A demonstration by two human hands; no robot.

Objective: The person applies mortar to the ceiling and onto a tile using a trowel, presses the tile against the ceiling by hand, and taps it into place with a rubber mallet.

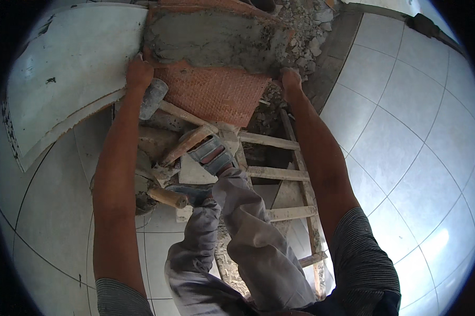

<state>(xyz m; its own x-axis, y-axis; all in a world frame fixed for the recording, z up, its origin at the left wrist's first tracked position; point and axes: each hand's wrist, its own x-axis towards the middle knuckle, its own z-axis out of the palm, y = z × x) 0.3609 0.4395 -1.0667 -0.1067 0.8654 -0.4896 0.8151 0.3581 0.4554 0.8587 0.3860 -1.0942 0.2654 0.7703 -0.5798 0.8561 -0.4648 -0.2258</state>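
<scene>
My left hand (139,72) grips the left edge of an orange tile (287,39) with grey wet mortar (211,39) spread over it. My right hand (292,81) has its fingers curled at the tile's lower right corner. Below the mortar is a textured orange surface (214,95). Beside my left hand lies a mallet with a grey head (152,98) and wooden handle, and a second wooden handle (190,141) crosses lower down. Another tool with a short wooden handle (166,197) lies by my left forearm.
A wooden ladder (277,171) lies under my legs and sandalled feet (211,155). A white panel (74,63) is at the upper left, rubble (314,31) at the upper right. White floor tiles (390,131) extend rightward. A dark long object (429,29) lies at the far upper right.
</scene>
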